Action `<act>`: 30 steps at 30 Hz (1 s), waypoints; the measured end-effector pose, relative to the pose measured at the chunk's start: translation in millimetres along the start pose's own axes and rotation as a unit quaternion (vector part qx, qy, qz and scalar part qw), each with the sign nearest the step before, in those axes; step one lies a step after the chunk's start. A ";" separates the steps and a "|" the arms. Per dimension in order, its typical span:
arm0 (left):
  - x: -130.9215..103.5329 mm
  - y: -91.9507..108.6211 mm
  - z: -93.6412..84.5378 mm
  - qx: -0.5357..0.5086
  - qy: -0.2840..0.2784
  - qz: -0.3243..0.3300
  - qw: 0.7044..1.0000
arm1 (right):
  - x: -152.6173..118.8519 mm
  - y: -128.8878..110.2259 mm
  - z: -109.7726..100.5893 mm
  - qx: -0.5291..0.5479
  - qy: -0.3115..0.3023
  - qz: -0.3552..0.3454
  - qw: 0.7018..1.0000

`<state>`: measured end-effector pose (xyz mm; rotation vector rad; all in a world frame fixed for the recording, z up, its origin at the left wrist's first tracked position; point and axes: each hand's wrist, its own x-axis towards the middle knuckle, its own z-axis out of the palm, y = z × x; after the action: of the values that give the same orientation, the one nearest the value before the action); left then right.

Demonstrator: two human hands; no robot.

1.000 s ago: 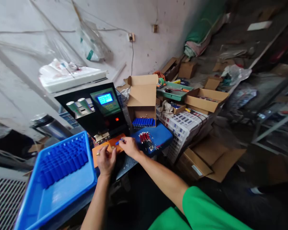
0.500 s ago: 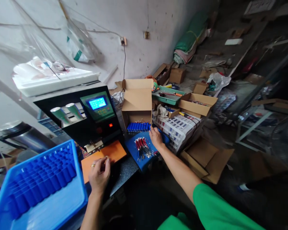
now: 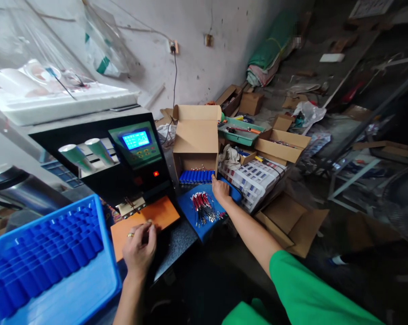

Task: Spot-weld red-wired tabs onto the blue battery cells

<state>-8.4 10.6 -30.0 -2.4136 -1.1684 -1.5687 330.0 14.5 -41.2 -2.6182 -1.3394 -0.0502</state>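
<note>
My left hand [image 3: 140, 243], with a ring on one finger, rests at the front of the orange board [image 3: 163, 214]. Its fingers are curled into a pinch, and whatever may be between them is hidden. My right hand [image 3: 221, 189] reaches to the open cardboard box [image 3: 197, 139]. One fingertip touches the right end of a row of blue-wrapped cylindrical battery cells [image 3: 196, 176] in it; the other fingers are folded, their inner side hidden. Below the box, red and black wire leads [image 3: 204, 210] lie on a blue surface [image 3: 186, 203]. Behind the board stands a black machine [image 3: 143, 178] with a lit display.
A blue tray [image 3: 109, 243] with many blue cells stands at the left. White foam [image 3: 64, 104] lies on the machine. At the right are a white plastic basket [image 3: 239, 180], a green tray [image 3: 241, 135] and open cardboard boxes [image 3: 293, 221]. A steel flask [image 3: 30, 194] stands far left.
My right hand has shifted slightly at the box's right end, and one finger now points onto the last cell. My left hand keeps its pose. The view has moved a little.
</note>
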 end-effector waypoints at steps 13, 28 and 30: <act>2.1 8.4 -0.1 -0.023 -0.035 -0.095 0.995 | -9.7 30.7 1.2 0.167 0.049 -0.109 0.979; 3.3 18.4 -6.4 -0.019 -0.041 -0.113 0.993 | -5.7 -1.3 -17.9 0.073 -0.044 -0.050 0.995; 3.1 18.0 -6.8 -0.019 -0.045 -0.117 0.992 | -0.4 -5.7 -15.3 0.069 -0.057 -0.050 0.995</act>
<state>-2.1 -3.4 -17.8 -2.4725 -1.5009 -1.5658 326.1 14.5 -25.3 -2.4722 -1.4550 0.1731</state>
